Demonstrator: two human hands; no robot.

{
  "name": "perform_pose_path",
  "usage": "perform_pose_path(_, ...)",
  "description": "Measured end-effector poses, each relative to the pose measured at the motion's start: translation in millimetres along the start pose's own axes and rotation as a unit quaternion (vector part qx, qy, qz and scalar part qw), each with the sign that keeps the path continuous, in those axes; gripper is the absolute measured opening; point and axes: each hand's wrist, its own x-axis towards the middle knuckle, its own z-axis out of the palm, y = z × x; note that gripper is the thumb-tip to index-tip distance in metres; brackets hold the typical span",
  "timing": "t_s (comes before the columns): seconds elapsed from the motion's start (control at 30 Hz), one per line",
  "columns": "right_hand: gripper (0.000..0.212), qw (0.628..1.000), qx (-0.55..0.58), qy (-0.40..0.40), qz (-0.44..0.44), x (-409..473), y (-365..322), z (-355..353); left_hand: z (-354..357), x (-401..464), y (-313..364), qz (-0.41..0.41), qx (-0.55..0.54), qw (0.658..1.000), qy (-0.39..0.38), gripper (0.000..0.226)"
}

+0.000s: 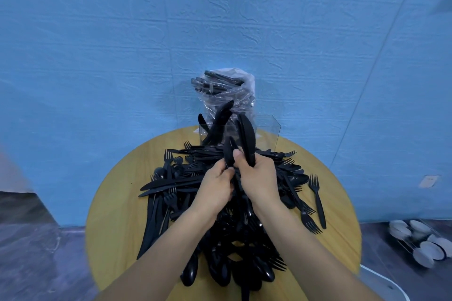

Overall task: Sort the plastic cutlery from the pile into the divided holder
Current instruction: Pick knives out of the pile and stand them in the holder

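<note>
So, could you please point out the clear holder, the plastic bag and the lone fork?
Clear holder (267,133): head view, right front wall.
Plastic bag (241,80): head view, crumpled top.
Lone fork (319,203): head view, mid handle.

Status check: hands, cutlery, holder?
Left hand and right hand both gripping black knives above the pile. Clear holder behind, some knives in. Nothing blocking.

Black cutlery (171,183), yellow wood-grain table (117,215), blue wall (220,19).

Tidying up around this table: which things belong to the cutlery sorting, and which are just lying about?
Job: cutlery pile, clear divided holder, knives held in left hand and right hand.
Lying about: plastic bag of cutlery, bowls on floor rack.
</note>
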Motion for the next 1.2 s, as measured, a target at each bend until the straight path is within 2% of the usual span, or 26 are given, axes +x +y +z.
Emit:
perform_pose_path(0.1,0.034,0.999,0.018,0.019,0.026,0,-1,2,1,0,-1,-0.012,0.007,1.000,-0.006,0.025)
perform_pose_path(0.2,0.032,0.996,0.066,0.023,0.060,1,0,1,1,0,0,-0.017,0.005,1.000,-0.007,0.026)
perform_pose_path(0.3,0.016,0.986,0.142,-0.016,0.084,-1,-1,-3,-1,0,1,-0.021,0.011,1.000,-0.011,0.029)
perform_pose_path(0.4,0.028,0.977,0.183,-0.049,0.100,-2,-2,-5,-1,-1,1,-0.016,0.013,0.999,-0.025,0.034)
perform_pose_path(0.47,0.035,0.975,0.187,-0.052,0.113,-3,-3,-6,0,-3,1,-0.010,0.017,0.999,-0.036,0.036)
perform_pose_path(0.6,0.033,0.976,0.175,-0.045,0.122,2,-3,-8,0,-3,-1,-0.001,0.026,0.998,-0.053,0.038)
perform_pose_path(0.83,0.019,0.977,0.160,-0.025,0.142,10,-6,-12,0,-2,-2,0.022,0.096,0.992,-0.074,0.030)
perform_pose_path(1.2,0.016,0.990,0.105,-0.022,0.089,12,0,-11,-5,3,-8,0.038,0.161,0.984,-0.069,0.031)
